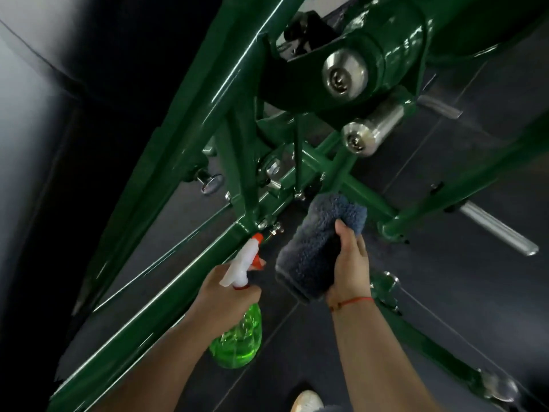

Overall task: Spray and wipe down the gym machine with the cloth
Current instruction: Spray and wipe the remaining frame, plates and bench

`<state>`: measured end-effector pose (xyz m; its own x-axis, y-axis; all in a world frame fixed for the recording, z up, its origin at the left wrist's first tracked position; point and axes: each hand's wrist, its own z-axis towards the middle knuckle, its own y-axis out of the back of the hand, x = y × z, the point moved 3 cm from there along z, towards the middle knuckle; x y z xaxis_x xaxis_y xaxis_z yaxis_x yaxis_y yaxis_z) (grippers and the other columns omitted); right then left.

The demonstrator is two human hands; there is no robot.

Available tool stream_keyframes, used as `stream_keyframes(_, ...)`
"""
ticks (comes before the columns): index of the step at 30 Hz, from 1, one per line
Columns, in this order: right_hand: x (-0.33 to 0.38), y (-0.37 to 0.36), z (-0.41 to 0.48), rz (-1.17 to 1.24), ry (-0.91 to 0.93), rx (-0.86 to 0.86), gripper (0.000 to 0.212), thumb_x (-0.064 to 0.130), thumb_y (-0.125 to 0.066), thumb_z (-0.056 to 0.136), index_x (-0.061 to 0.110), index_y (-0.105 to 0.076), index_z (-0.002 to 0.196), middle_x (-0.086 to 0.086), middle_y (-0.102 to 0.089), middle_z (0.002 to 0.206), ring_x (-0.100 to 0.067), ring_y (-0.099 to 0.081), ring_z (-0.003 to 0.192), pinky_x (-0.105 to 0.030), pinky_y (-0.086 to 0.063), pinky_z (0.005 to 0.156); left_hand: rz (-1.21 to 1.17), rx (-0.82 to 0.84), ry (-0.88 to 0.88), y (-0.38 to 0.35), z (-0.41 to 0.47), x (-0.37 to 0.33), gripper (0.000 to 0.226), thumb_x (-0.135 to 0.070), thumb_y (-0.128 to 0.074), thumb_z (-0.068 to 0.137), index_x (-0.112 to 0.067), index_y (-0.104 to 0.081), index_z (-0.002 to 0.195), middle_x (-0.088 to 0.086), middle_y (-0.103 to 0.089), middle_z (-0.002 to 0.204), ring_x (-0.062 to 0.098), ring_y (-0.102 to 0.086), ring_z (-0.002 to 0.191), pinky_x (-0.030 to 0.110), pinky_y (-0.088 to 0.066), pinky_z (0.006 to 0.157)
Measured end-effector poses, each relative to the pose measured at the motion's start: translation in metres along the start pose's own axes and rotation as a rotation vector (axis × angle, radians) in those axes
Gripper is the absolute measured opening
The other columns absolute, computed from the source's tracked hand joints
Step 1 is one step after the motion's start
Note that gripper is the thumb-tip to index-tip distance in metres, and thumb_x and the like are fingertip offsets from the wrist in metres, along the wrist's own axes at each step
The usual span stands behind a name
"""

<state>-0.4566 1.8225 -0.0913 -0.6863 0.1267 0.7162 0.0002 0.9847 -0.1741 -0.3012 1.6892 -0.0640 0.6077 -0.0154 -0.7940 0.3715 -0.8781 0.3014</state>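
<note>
A dark green gym machine frame [190,120] fills the view, with sloping tubes and a crossing of bars low in the middle. My left hand [221,295] grips the neck of a green spray bottle [237,340]; its white head with orange nozzle [251,255] points up toward a frame joint. My right hand [352,269] holds a folded grey-blue fluffy cloth [318,242], thumb on its side. The cloth's top end sits right by the green crossbars; contact cannot be told.
Steel pivot caps [344,74] and a steel peg [371,133] stick out above the cloth. A ribbed metal bar [499,230] juts out at right. Dark rubber floor [445,292] lies below. A white shoe [307,401] shows at the bottom edge.
</note>
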Motion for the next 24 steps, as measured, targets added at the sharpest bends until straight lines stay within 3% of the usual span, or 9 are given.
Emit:
stream_keyframes(3,-0.016,-0.012,0.023,-0.067,0.066,0.038,0.024,0.035,-0.07,0.087,0.035,-0.068,0.112,0.003,-0.071,0.113,-0.025,-0.067,0.106,-0.051,-0.052,0.095,0.035,0.023,-0.006,-0.002,0.027,0.024,0.035,0.002,-0.063,0.081,-0.026,-0.066,0.102,-0.01,-0.05,0.048,0.009,-0.036,0.04,0.022,-0.034,0.044)
stream_keyframes(7,-0.045,-0.026,0.064,-0.266,0.268,0.08,0.019,0.018,-0.073,0.089,0.022,-0.068,0.107,0.004,-0.072,0.101,-0.019,-0.069,0.098,-0.039,-0.056,0.088,0.164,0.101,0.058,-0.007,0.063,0.063,0.056,-0.022,-0.059,0.061,-0.048,-0.059,0.11,0.009,-0.07,0.095,0.016,-0.051,0.058,0.034,-0.045,0.049)
stream_keyframes(9,-0.064,-0.028,0.091,-0.405,0.376,0.07,0.021,0.013,-0.073,0.088,0.017,-0.066,0.108,0.005,-0.07,0.098,-0.016,-0.067,0.093,-0.037,-0.055,0.088,0.237,0.094,0.049,-0.008,0.079,0.083,0.052,-0.017,-0.061,0.067,-0.06,-0.056,0.096,0.002,-0.069,0.091,0.014,-0.05,0.057,0.028,-0.042,0.048)
stream_keyframes(11,-0.089,-0.027,0.117,-0.509,0.413,0.054,0.024,0.013,-0.072,0.087,0.014,-0.065,0.11,0.005,-0.067,0.097,-0.018,-0.066,0.094,-0.035,-0.052,0.087,0.27,0.053,0.051,-0.008,0.093,0.106,0.049,-0.01,-0.061,0.075,-0.058,-0.058,0.078,0.005,-0.064,0.076,0.014,-0.043,0.051,0.026,-0.038,0.048)
stream_keyframes(13,-0.112,-0.025,0.143,-0.57,0.4,0.025,0.034,0.016,-0.072,0.087,0.011,-0.064,0.12,0.0,-0.065,0.103,-0.023,-0.064,0.099,-0.033,-0.049,0.087,0.322,0.037,0.076,-0.009,0.107,0.127,0.035,-0.01,-0.06,0.078,-0.044,-0.061,0.089,0.008,-0.063,0.072,0.016,-0.043,0.051,0.028,-0.039,0.052)
stream_keyframes(14,-0.123,-0.025,0.155,-0.599,0.385,0.004,0.04,0.019,-0.072,0.087,0.012,-0.062,0.125,-0.004,-0.064,0.109,-0.025,-0.063,0.103,-0.034,-0.049,0.089,0.364,0.043,0.093,-0.01,0.115,0.139,0.038,-0.012,-0.06,0.078,-0.039,-0.061,0.105,0.009,-0.064,0.074,0.016,-0.046,0.053,0.029,-0.041,0.054)
stream_keyframes(17,-0.148,-0.03,0.186,-0.729,0.358,-0.037,0.048,0.029,-0.072,0.086,0.017,-0.058,0.13,-0.01,-0.062,0.123,-0.033,-0.06,0.112,-0.046,-0.048,0.097,0.53,0.091,0.146,-0.011,0.13,0.163,0.073,-0.016,-0.056,0.079,-0.052,-0.04,0.14,0.005,-0.063,0.078,0.015,-0.053,0.057,0.03,-0.048,0.057)
stream_keyframes(19,-0.161,-0.037,0.2,-0.793,0.377,-0.016,0.049,0.034,-0.072,0.084,0.021,-0.058,0.129,-0.011,-0.061,0.126,-0.036,-0.059,0.115,-0.054,-0.047,0.098,0.598,0.111,0.174,-0.011,0.135,0.174,0.079,-0.016,-0.056,0.079,-0.054,-0.032,0.145,0.003,-0.061,0.077,0.017,-0.054,0.059,0.028,-0.047,0.057)
stream_keyframes(24,-0.174,-0.045,0.225,-0.94,0.398,-0.049,0.049,0.038,-0.07,0.087,0.02,-0.053,0.129,-0.014,-0.056,0.132,-0.039,-0.054,0.121,-0.057,-0.044,0.1,0.674,0.084,0.233,-0.008,0.134,0.185,0.075,-0.016,-0.06,0.08,-0.051,-0.037,0.143,0.0,-0.047,0.064,0.018,-0.045,0.053,0.026,-0.037,0.051)
